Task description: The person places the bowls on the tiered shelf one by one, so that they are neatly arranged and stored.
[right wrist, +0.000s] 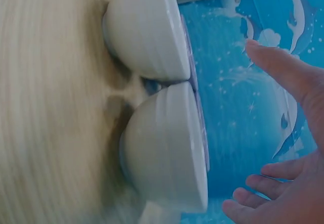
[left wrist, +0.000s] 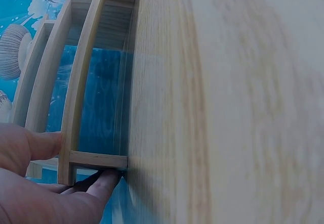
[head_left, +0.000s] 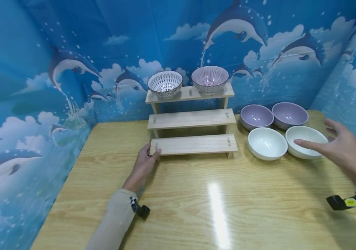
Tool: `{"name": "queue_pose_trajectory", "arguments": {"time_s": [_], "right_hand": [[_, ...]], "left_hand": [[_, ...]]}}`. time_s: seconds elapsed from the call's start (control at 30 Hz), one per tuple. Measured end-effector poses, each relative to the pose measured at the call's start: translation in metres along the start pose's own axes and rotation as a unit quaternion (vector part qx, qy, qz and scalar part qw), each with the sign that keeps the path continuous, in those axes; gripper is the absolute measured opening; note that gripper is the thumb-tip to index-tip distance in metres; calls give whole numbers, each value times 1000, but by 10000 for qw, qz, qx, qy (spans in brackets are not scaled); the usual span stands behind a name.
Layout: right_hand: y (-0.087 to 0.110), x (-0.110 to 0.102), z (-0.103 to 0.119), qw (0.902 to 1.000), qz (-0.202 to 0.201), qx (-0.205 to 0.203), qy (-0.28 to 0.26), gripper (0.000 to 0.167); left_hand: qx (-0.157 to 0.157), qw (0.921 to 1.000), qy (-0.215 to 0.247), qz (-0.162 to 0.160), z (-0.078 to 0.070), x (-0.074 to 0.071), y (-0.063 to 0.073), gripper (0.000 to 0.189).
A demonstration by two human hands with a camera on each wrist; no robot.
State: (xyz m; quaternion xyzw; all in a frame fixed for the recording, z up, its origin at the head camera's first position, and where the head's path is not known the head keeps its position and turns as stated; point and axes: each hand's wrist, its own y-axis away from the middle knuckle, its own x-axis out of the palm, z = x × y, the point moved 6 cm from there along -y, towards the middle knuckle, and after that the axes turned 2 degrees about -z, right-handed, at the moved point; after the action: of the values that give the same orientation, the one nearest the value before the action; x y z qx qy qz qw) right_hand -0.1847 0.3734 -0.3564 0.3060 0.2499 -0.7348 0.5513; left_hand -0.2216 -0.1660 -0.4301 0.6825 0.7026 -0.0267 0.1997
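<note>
A three-step wooden display stand [head_left: 193,119] stands on the table. My left hand [head_left: 143,163] grips the left end of its lowest step; in the left wrist view the thumb [left wrist: 44,144] is on the board and the fingers reach round its end. My right hand [head_left: 341,144] hovers over the right-hand white bowl [head_left: 306,139], thumb and fingers spread wide with nothing between them. Beside that bowl sits another white bowl [head_left: 267,143]. Behind them are two purple bowls [head_left: 256,117], side by side. In the right wrist view the spread hand [right wrist: 288,148] is apart from the white bowls' rims.
On the stand's top step are a black-and-white patterned bowl [head_left: 165,83] at left and a purple striped bowl [head_left: 210,79] at right. A blue dolphin-print cloth [head_left: 134,31] hangs along the back and sides of the wood-grain table [head_left: 178,201].
</note>
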Motion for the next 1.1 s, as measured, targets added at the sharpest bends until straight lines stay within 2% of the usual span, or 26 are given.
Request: {"name": "queue_pose_trajectory", "arguments": {"time_s": [0.57,0.63,0.77,0.83,1.1], "right_hand": [[0,12,-43,9990,248,344,-120,124],[0,13,-44,9995,183,237,-131,116],[-1,15,-45,9996,-93,-113,-245,87],[-1,16,-45,9990,-176,-248,-324,81],[-4,24,-47,9987,-56,-156,-486,95]], "left_hand": [[-20,10000,-81,-3,1,0,-1,65],[-26,9999,-99,3,1,-1,-1,65],[-44,9999,-136,-11,1,-1,-2,65],[-71,9999,-132,-24,2,-1,-2,65],[-109,9998,-127,-63,4,-1,-2,66]]}}
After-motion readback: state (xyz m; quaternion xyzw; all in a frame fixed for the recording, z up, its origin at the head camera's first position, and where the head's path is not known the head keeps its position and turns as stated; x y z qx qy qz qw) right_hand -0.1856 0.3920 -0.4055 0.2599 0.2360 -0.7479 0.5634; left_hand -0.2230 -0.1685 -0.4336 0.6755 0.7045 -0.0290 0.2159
